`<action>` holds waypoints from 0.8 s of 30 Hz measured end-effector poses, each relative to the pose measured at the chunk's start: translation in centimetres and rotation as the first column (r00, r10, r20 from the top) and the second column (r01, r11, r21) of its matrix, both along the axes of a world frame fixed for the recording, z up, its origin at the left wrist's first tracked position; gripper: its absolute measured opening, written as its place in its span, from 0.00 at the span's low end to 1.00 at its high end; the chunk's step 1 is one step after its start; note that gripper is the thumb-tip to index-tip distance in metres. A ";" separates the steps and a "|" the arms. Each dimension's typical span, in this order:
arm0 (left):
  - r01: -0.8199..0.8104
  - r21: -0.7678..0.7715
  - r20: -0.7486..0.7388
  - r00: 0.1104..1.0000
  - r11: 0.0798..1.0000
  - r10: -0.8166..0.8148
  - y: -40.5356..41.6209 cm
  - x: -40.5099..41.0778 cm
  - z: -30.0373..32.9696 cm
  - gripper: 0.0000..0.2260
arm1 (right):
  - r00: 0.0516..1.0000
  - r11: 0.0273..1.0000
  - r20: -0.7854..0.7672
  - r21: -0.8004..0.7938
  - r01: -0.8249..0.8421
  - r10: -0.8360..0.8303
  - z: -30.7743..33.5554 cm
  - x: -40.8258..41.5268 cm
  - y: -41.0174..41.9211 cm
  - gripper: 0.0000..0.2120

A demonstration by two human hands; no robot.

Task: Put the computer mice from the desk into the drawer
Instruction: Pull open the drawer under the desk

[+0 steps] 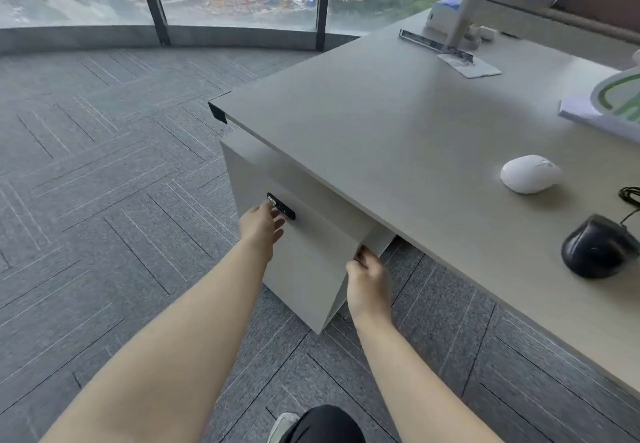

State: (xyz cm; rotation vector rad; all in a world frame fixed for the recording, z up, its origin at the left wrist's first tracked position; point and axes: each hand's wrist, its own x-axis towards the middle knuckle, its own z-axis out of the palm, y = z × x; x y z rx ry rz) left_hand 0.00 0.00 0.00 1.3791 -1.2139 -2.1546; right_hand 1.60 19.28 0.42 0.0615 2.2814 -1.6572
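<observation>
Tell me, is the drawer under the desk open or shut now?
Shut, or nearly: the drawer front looks flush and no inside shows. Both mice lie on the desk.

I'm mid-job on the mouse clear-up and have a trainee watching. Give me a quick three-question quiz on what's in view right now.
1. How many computer mice lie on the desk?
2. True or false: the black mouse is already inside the drawer unit.
3. Which hand is at the black lock panel on the unit's front: A) left hand, B) right hand?

Key
1. Two: the white mouse and the black mouse.
2. False; it sits on the desk, near the front edge.
3. A; the right hand grips the unit's right front corner.
</observation>
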 end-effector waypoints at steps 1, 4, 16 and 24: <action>-0.013 -0.006 0.002 1.000 1.000 0.013 -0.2 -0.5 -0.1 0.05 | 1.000 1.000 -0.021 0.008 0.015 -0.015 -0.3 -0.2 -0.1 0.19; -0.062 -0.024 0.015 0.998 0.998 0.062 -0.9 -1.4 -1.1 0.06 | 0.998 0.999 -0.056 0.042 0.018 -0.016 -1.0 0.2 -0.2 0.22; -0.154 -0.063 0.037 0.987 0.986 0.156 -1.3 2.8 -1.5 0.09 | 0.991 0.989 -0.001 0.055 -0.134 0.134 -0.3 4.6 1.0 0.18; -0.274 -0.059 0.012 0.961 0.960 0.275 -2.6 14.8 -1.6 0.08 | 0.935 0.939 0.089 -0.019 -0.342 0.343 0.7 13.6 1.6 0.18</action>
